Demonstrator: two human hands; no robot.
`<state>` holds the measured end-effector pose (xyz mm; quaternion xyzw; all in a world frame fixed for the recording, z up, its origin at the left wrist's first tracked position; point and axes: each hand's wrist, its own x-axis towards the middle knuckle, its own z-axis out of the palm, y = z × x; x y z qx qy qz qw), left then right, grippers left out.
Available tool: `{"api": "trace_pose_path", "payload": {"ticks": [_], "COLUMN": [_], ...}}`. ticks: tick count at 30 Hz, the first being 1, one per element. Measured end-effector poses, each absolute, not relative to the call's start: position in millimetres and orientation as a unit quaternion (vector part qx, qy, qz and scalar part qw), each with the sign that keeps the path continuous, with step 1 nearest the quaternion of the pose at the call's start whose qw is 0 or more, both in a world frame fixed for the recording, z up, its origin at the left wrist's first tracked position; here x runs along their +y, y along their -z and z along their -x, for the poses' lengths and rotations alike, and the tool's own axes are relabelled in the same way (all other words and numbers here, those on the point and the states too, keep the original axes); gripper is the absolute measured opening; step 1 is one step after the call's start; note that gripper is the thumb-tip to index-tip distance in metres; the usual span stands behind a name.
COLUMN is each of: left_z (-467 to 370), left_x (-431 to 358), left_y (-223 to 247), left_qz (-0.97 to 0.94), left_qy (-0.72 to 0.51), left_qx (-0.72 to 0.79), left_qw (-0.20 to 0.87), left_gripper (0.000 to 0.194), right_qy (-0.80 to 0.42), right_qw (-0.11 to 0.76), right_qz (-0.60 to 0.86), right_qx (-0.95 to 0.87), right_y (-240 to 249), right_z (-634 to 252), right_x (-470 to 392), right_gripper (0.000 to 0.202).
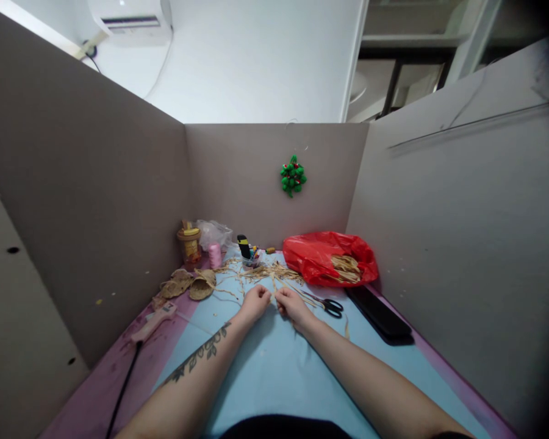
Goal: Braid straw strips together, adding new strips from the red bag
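My left hand (256, 301) and my right hand (291, 305) are close together above the blue cloth, fingers pinched. Between them runs a thin pale straw strand (273, 282), rising past the fingertips of both; how its lower end is held is too small to tell. Just beyond the hands lies a loose pile of straw strands (279, 272). To the right of my right hand rests a pair of scissors (332, 306) with black handles. Small woven straw pieces (203, 285) lie to the left, with strands trailing from one.
A red plastic bag (311, 261) holding more straw stands back right, with a black case (379, 316) in front of it. At left are a pink power strip (154, 324), a pink thread spool (215, 256) and a lidded cup (190, 247). Grey partitions (238, 183) enclose the table.
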<state>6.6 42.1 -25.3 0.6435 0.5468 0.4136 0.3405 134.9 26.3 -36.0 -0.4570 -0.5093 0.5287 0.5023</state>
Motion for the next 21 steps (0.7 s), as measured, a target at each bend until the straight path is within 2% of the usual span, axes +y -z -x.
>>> {"api": "trace_pose_path", "payload": {"ticks": [6, 15, 21], "left_z": [-3.6, -10.4, -10.3], "left_x": [40.1, 23.2, 22.8], "left_y": [15.2, 11.2, 12.9], "left_qz": [-0.645, -0.617, -0.632], "left_qy": [-0.426, -0.39, -0.377], "left_qx": [0.54, 0.515, 0.498], "left_qw": [0.335, 0.449, 0.459], "left_gripper": [0.012, 0.02, 0.019], "right_qy": [-0.514, -0.515, -0.532], "right_qw": [0.499, 0.502, 0.524], "right_qz": [0.474, 0.478, 0.456], "right_qx": [-0.512, -0.504, -0.485], "right_y": [36.7, 33.3, 36.0], "right_z": [-133.0, -132.6, -134.3], "right_x": [25.1, 23.3, 27.2], "right_gripper": [0.018, 0.017, 0.02]}}
